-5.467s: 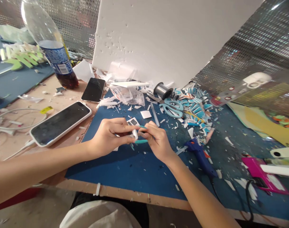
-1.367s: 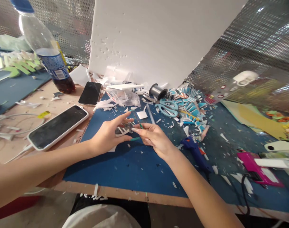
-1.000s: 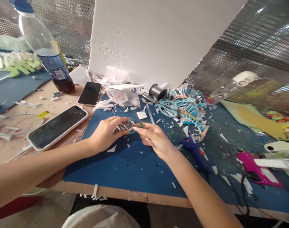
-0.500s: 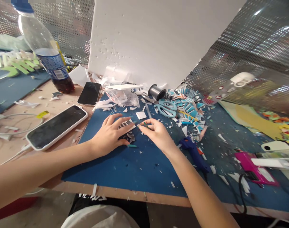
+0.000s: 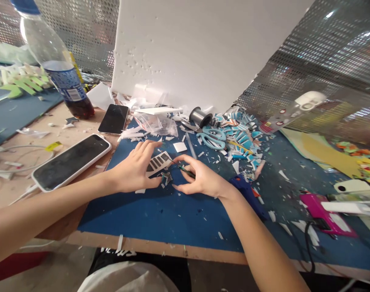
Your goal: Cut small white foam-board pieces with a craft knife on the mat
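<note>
My left hand [image 5: 136, 166] lies over the blue mat, fingers and thumb apart, beside a white strip [image 5: 159, 162] with a row of dark rectangles. Its thumb is close to small dark, shiny scraps [image 5: 167, 178]. Across from it, my right hand [image 5: 199, 174] has its index finger and thumb spread, while the other fingers curl round a slim dark-green pen-like tool [image 5: 187, 172]. The tool's tip points toward the strip's right end; its exact kind is hard to see. Just beyond lies a small white square piece [image 5: 180, 147].
Light-blue scissors [image 5: 213, 138], a grey spool [image 5: 200, 117] and heaped offcuts [image 5: 244, 138] lie behind. A blue glue gun [image 5: 248, 194] is by my right forearm. On the left are two phones [image 5: 72, 162] and a bottle [image 5: 66, 85]; a white foam board [image 5: 197, 48] stands behind.
My left hand has drawn back to the left, uncovering more of the strip and dark scraps. My right hand has opened its thumb and index finger and moved slightly nearer me.
</note>
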`<action>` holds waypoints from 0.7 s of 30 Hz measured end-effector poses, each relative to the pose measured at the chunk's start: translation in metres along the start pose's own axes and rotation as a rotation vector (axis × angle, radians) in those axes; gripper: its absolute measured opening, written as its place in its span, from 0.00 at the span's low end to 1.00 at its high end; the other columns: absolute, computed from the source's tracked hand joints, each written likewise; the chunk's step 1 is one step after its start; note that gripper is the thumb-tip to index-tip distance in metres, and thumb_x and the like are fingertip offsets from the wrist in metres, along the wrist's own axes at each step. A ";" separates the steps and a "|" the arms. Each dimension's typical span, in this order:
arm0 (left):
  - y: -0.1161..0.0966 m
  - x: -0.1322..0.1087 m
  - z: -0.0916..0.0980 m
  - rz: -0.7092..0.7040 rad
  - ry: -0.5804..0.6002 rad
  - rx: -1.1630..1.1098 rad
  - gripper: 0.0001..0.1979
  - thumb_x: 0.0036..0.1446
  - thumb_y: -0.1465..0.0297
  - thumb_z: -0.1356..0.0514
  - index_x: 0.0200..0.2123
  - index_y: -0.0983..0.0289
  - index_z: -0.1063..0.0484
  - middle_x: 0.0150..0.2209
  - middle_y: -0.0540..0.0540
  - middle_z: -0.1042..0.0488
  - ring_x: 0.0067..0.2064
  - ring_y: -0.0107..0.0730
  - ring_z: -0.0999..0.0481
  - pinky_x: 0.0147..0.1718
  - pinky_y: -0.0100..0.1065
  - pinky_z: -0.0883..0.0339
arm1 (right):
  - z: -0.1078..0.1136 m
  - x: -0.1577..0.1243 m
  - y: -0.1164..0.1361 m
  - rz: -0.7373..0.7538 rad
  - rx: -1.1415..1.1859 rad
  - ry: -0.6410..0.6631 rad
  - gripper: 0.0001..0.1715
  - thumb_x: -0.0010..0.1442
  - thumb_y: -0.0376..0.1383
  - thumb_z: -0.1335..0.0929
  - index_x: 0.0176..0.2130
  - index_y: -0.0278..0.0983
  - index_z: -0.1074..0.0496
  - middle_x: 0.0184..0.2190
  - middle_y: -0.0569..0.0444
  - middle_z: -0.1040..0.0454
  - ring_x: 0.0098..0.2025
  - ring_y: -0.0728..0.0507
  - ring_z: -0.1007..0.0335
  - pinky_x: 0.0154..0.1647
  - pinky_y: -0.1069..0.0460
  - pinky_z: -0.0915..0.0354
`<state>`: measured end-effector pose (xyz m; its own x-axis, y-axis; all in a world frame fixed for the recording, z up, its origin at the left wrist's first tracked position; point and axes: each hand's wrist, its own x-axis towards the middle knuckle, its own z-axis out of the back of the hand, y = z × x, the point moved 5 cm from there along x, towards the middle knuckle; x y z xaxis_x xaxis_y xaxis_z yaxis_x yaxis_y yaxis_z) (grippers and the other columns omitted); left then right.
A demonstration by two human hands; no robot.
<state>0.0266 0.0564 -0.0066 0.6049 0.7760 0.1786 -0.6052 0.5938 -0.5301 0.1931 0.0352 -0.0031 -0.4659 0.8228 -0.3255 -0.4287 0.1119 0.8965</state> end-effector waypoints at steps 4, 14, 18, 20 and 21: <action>0.008 0.002 -0.003 0.104 0.049 0.052 0.37 0.46 0.67 0.42 0.58 0.71 0.51 0.53 0.67 0.40 0.55 0.55 0.41 0.52 0.54 0.42 | -0.003 0.004 -0.005 -0.016 -0.087 -0.035 0.23 0.47 0.32 0.29 0.43 0.39 0.36 0.15 0.68 0.50 0.17 0.54 0.55 0.19 0.56 0.55; 0.013 0.002 -0.001 0.199 -0.033 0.073 0.34 0.47 0.64 0.43 0.56 0.71 0.47 0.51 0.66 0.40 0.54 0.56 0.40 0.50 0.53 0.40 | 0.026 0.005 -0.020 -0.175 -0.212 -0.235 0.21 0.45 0.37 0.29 0.39 0.36 0.37 0.18 0.66 0.44 0.19 0.53 0.51 0.22 0.56 0.53; 0.008 0.000 0.003 0.107 -0.190 0.213 0.27 0.51 0.69 0.45 0.54 0.69 0.43 0.52 0.68 0.39 0.56 0.58 0.42 0.50 0.58 0.41 | 0.049 0.001 -0.027 -0.284 -0.359 -0.482 0.23 0.46 0.41 0.30 0.40 0.36 0.38 0.23 0.61 0.39 0.22 0.50 0.44 0.24 0.54 0.48; -0.001 -0.002 0.004 -0.042 -0.221 0.160 0.24 0.52 0.72 0.46 0.54 0.68 0.42 0.52 0.67 0.38 0.56 0.54 0.40 0.51 0.57 0.41 | 0.052 0.001 -0.030 -0.288 -0.363 -0.515 0.24 0.45 0.42 0.30 0.41 0.36 0.39 0.24 0.60 0.38 0.23 0.49 0.42 0.25 0.54 0.46; -0.007 -0.002 0.002 -0.150 -0.182 0.083 0.24 0.54 0.73 0.46 0.55 0.67 0.42 0.52 0.67 0.37 0.56 0.51 0.38 0.53 0.55 0.40 | 0.051 0.001 -0.030 -0.276 -0.350 -0.525 0.24 0.45 0.42 0.30 0.41 0.36 0.39 0.24 0.60 0.37 0.23 0.49 0.41 0.25 0.53 0.46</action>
<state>0.0281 0.0509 -0.0014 0.5926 0.6991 0.4001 -0.5611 0.7147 -0.4177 0.2454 0.0612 -0.0150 0.0954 0.9608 -0.2603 -0.7435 0.2426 0.6232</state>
